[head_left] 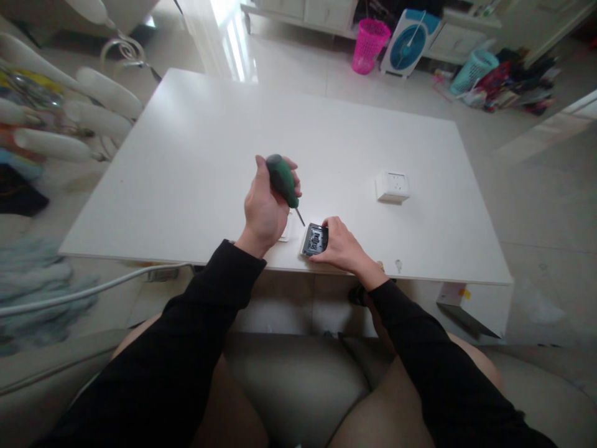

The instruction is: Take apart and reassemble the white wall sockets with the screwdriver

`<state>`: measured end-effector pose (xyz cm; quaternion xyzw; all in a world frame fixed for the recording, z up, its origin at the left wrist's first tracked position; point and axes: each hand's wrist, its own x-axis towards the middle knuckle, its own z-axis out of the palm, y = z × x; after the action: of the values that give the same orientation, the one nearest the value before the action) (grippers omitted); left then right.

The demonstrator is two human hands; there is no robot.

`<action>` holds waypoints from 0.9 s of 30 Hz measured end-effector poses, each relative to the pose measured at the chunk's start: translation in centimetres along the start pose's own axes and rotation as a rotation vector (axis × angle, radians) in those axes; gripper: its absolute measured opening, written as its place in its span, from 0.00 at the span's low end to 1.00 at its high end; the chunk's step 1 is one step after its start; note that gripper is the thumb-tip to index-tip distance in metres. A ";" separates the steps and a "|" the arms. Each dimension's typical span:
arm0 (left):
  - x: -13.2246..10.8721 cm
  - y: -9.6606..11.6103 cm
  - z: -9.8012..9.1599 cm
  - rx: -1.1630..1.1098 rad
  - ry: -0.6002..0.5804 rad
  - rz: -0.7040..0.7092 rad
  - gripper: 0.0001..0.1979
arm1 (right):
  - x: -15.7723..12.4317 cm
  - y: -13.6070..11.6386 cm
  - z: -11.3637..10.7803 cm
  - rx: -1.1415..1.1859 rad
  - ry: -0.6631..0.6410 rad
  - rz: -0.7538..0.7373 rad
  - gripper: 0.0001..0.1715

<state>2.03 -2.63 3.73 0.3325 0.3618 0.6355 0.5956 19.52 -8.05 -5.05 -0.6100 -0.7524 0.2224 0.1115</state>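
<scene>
A green and black screwdriver [282, 180] lies in my left hand [267, 208], its handle against the palm and its thin shaft pointing down to the right. My right hand [341, 244] grips a small square socket module [316, 240] with a black back facing up, close to the table's near edge. The screwdriver's tip is just above and left of this module, seemingly apart from it. A white plate [285, 231] lies partly hidden behind my left wrist. To the right stands a white socket box [392, 187].
The white table [209, 137] spans the view. Small pieces [398, 265] lie near its front edge, right of my right hand. On the floor beyond stand a pink basket [370, 46], a blue and white fan [409, 43] and a teal basket [474, 71]. A white-armed lamp is at left.
</scene>
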 end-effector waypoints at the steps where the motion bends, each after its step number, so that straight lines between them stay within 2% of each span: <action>1: 0.0 0.0 -0.1 0.005 0.000 0.005 0.28 | 0.0 0.1 0.0 0.015 -0.011 0.004 0.38; 6: 0.4 -0.3 -1.2 0.015 -0.064 0.015 0.30 | -0.2 0.4 -0.3 0.045 -0.057 -0.056 0.45; 10: 0.4 -0.4 -1.7 0.002 -0.099 0.006 0.30 | -0.3 0.3 -0.6 0.034 -0.087 -0.068 0.42; 20: -0.2 0.1 -0.8 0.053 -0.059 -0.038 0.24 | -0.7 -0.5 -0.9 -0.005 -0.071 -0.101 0.37; 27: -0.1 -0.3 -0.8 0.046 -0.039 -0.041 0.25 | -0.8 -1.1 -0.6 -0.058 -0.054 -0.073 0.41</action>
<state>1.50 -2.81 3.05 0.3507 0.3714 0.6081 0.6077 18.99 -8.92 -3.94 -0.5789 -0.7830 0.2126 0.0812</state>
